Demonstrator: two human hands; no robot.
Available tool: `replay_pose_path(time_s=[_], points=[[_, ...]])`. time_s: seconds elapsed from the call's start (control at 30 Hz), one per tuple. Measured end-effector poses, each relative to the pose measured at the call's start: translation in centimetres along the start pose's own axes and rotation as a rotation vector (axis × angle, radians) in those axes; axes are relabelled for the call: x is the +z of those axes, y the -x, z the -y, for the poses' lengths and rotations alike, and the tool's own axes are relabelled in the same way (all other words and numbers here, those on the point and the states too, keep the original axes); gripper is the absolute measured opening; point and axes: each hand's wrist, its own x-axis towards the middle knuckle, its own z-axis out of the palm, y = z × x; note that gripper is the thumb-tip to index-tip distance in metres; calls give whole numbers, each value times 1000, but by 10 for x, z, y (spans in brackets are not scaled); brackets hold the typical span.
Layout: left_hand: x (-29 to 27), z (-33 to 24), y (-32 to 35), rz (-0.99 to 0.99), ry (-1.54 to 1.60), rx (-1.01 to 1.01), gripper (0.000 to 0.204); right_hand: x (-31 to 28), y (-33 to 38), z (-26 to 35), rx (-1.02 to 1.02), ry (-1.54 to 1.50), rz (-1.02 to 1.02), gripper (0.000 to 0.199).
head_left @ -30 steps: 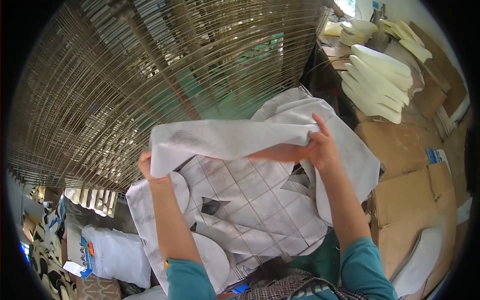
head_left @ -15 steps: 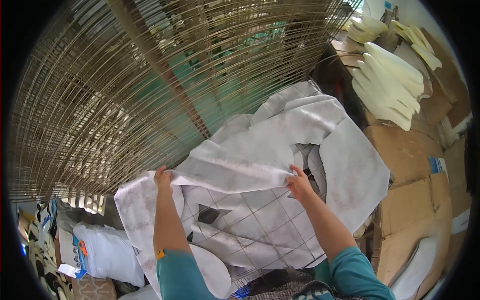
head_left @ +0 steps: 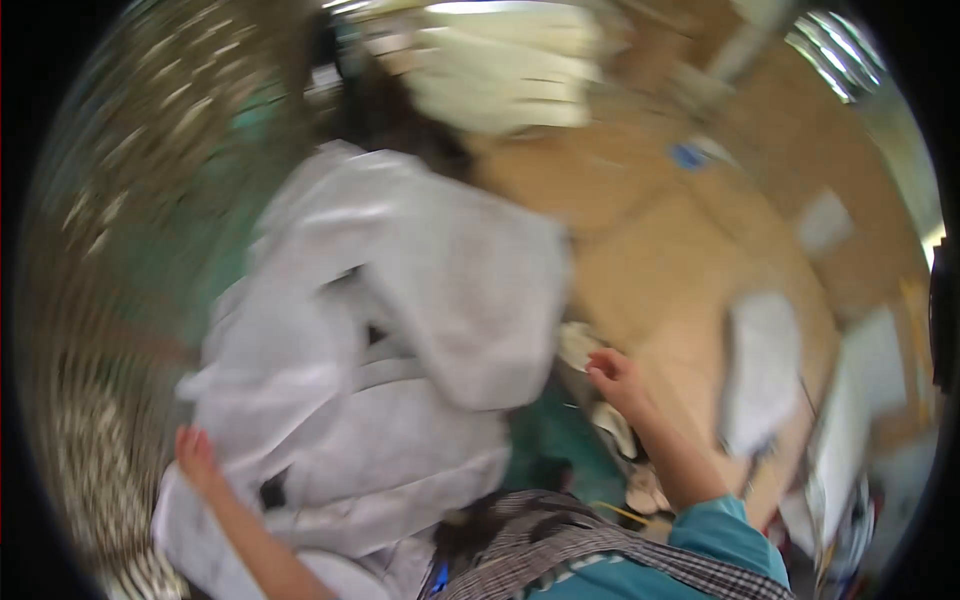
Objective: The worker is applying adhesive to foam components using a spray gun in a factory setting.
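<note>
A large pile of pale grey-white sheet pieces (head_left: 300,400), with cut-out gaps, lies in front of me to the left. My left hand (head_left: 197,458) is at the pile's left edge; motion smears its fingers, so whether they grip the sheet is unclear. Away from the pile, my right hand (head_left: 615,380) hangs in the air to the right, in front of the cardboard. Its fingers are loosely bent and apart, with nothing seen in them.
A wire rack (head_left: 130,260) rises along the left. Brown cardboard (head_left: 640,230) covers the right side, with a stack of cream-coloured cut pieces (head_left: 500,75) at its far end. A white padded piece (head_left: 765,370) lies on the cardboard. Green floor (head_left: 555,440) shows between pile and cardboard.
The view has swung to the right and blurred. My right hand has let go of the sheet and moved off to the right; the raised fold has dropped. My left hand stays near the pile's left side.
</note>
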Motion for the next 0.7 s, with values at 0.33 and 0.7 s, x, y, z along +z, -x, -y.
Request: replay_pose_path(time_s=[0.33, 0.7], points=[[375, 65, 340, 703, 33, -382, 31, -262, 160, -150, 268, 1053, -417, 15], [477, 151, 703, 1513, -467, -789, 28, -297, 171, -185, -31, 799, -483, 13]])
